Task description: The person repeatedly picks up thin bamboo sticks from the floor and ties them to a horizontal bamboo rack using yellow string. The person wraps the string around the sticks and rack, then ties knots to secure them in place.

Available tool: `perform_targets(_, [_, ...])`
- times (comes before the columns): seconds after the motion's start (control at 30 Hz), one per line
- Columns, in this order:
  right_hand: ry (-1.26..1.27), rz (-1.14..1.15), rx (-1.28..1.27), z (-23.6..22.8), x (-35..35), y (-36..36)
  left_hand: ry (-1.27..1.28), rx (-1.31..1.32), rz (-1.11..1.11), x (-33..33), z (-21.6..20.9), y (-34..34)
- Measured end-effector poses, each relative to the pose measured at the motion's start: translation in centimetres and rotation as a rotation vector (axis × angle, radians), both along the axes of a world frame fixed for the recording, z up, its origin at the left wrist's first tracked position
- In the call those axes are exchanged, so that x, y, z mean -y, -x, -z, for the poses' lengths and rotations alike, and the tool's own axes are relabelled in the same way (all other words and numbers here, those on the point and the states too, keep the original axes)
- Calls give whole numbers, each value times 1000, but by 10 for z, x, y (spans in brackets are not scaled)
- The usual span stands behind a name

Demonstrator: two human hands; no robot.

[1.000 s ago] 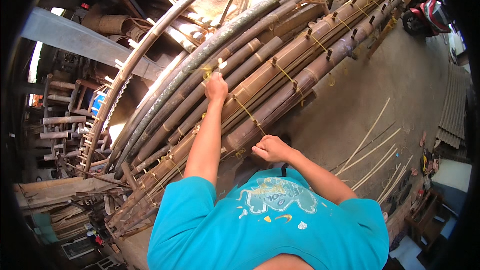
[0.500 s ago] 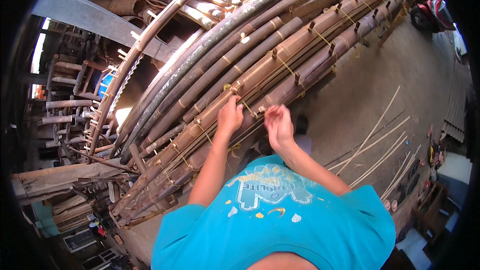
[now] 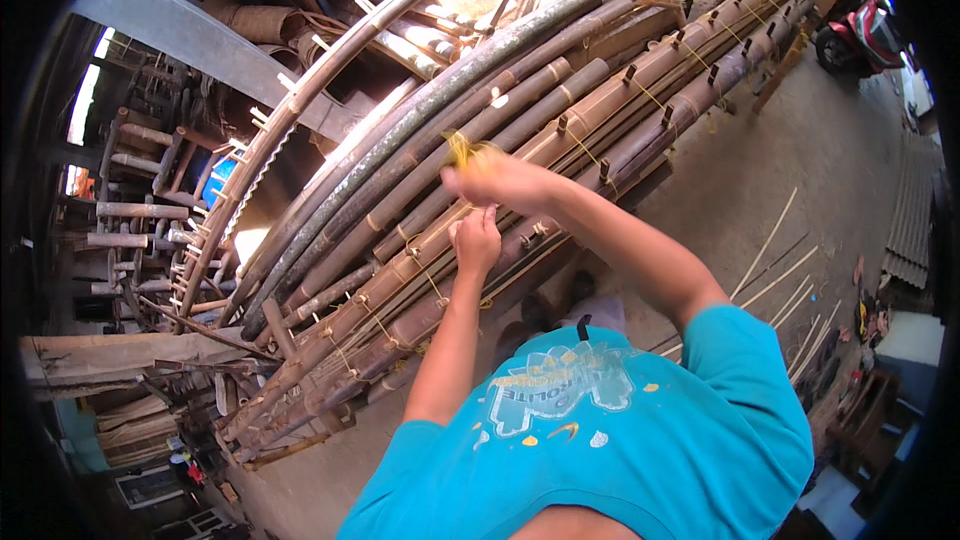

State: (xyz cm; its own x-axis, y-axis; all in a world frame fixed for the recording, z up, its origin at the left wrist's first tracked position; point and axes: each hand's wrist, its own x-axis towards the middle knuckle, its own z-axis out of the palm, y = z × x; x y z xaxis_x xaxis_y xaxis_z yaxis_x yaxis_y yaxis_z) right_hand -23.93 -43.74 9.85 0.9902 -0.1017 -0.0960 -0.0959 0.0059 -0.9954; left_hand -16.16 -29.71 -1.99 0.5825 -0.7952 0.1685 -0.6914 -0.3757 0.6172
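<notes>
My right hand (image 3: 500, 182) reaches across, just beyond my left hand, over the bamboo frame. It is blurred, closed on a bunch of yellow cord (image 3: 460, 148) that sticks up past the fingers. Lower down, my left hand (image 3: 477, 238) is pinched closed at the frame; whatever lies between its fingertips is too small to make out. Two long bamboo poles run diagonally beneath them, the farther pole (image 3: 600, 108) and the nearer, darker pole (image 3: 690, 100). Short dark pegs (image 3: 667, 116) stand up along both, and yellow cord (image 3: 655, 98) is strung between them.
More bamboo poles (image 3: 490, 120) lie beyond the frame, with a curved, pegged pole (image 3: 300, 90) at the far left. Thin bamboo strips (image 3: 770, 240) lie on the floor to the right. A red motorcycle (image 3: 868, 40) stands at the far right. Bamboo furniture frames (image 3: 140, 210) stand left.
My right hand has swung left and away from me, past my left hand, and the yellow cord bunch now shows in it. My left hand has shifted slightly right and nearer.
</notes>
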Motion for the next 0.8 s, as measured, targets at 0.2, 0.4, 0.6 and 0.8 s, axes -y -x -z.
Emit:
perform_targets(0.2, [625, 7, 325, 132, -83, 114, 0, -143, -76, 14, -9, 7])
perform_targets(0.4, [467, 269, 271, 122, -82, 120, 265, -366, -79, 93, -68, -48])
perform_targets(0.6, [-555, 951, 236, 134, -110, 128, -49, -15, -93, 90, 26, -105])
perform_targets(0.8, [-1112, 433, -362, 142, -220, 84, -108, 89, -61, -30, -55, -130])
